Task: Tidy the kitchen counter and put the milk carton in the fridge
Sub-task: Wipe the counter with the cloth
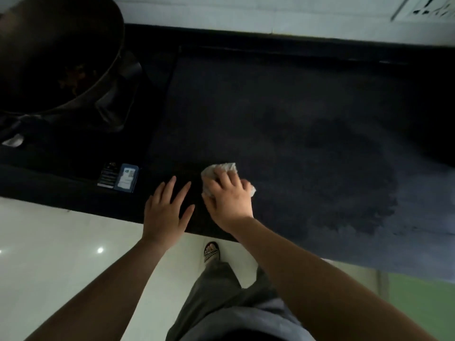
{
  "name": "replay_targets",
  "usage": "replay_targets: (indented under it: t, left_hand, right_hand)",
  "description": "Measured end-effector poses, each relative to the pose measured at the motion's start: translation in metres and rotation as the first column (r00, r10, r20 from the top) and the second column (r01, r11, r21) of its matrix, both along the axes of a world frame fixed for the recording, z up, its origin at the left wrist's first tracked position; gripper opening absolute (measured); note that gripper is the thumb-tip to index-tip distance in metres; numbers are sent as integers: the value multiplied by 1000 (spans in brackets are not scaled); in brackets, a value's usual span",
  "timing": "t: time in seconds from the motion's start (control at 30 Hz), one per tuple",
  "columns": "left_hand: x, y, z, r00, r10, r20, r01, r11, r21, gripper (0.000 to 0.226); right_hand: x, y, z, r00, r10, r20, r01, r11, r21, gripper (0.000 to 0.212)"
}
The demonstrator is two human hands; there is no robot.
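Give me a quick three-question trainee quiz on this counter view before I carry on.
1. True or false: the right hand presses a white cloth onto the dark counter.
2. Which hand lies flat and empty at the counter's front edge?
3. The wok sits A) left of the hands, B) right of the hands, C) on the floor.

Key: 1 true; 2 the left hand, fingers spread; 3 A.

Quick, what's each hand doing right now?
Left hand: open, flat on the counter edge, holding nothing.
Right hand: pressing a white cloth on the counter.
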State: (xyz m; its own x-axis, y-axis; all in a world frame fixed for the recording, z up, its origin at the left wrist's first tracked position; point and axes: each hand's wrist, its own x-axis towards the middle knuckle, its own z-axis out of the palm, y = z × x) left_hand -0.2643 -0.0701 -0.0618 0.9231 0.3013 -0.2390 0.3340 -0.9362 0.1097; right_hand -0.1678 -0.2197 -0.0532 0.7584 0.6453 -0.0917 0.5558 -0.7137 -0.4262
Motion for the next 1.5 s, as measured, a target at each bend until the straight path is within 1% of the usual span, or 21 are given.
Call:
replay_targets:
  t: [0.07,0.13,0.23,0.3,0.37,0.4,0.43,0.5,0.57,0.67,0.8,0.87,0.97,1.03,1.1,1.23,1.33,1.5]
  left_hand:
    - [-4,7,-1,999,-42,14,42,999,-6,57]
    - [-9,11,-3,997,-72,24,73,997,-37,56]
    - [-14,18,-4,993,-113,25,115,990,-84,57]
    - [-15,23,-5,990,-138,21,139,987,-77,58]
    - [-14,27,-4,986,-168,16,168,983,-72,58]
    - [-14,29,-4,983,-182,17,182,981,-69,59]
    - [-14,30,-4,981,-192,19,193,979,-66,59]
    - [-13,33,-3,978,-208,12,208,976,-69,61]
    - [-13,37,-2,973,-232,7,232,969,-80,61]
    - [-12,43,2,962,-274,-3,273,958,-92,63]
    - [-8,33,16,953,-303,14,303,949,-92,65]
    - [-8,17,24,939,-341,35,343,934,-103,63]
    - [-7,-22,34,911,-406,67,411,902,-129,61]
    - [-7,-59,39,882,-466,76,472,869,-150,61]
    - [-9,-103,44,840,-535,91,542,819,-185,61]
    - [-22,-202,57,735,-663,143,674,692,-260,60]
    - [-41,-270,65,661,-733,161,738,596,-317,61]
    - [-69,-360,68,583,-795,165,772,480,-416,60]
  right_hand:
    - [-20,-8,-3,997,57,51,-56,998,-20,41]
    - [-34,-26,-7,997,12,82,-8,999,-51,41]
    - [-38,-46,-9,974,-199,112,207,976,-64,41]
    - [-33,-34,-7,921,-378,91,384,921,-69,43]
    - [-27,-11,-4,849,-527,28,527,846,-79,44]
    - [-28,0,-3,841,-540,22,540,838,-84,45]
    - [-30,8,-3,859,-511,42,513,855,-81,45]
    - [-37,12,-4,911,-404,86,411,906,-103,43]
    - [-44,4,-4,934,-347,86,356,924,-139,44]
    - [-50,-7,4,904,-426,25,425,894,-140,45]
    - [-58,-32,14,830,-553,-75,540,830,-138,44]
    - [-66,-56,21,791,-604,-97,593,796,-121,41]
    - [-87,-107,33,710,-693,-129,691,720,-65,38]
    - [-107,-146,42,665,-738,-111,740,672,-37,37]
    - [-132,-187,50,617,-782,-94,784,620,-15,37]
    - [-190,-268,62,493,-864,-98,870,492,43,40]
    - [-243,-328,64,380,-915,-133,925,374,66,39]
    - [-333,-411,64,144,-969,-202,987,126,102,42]
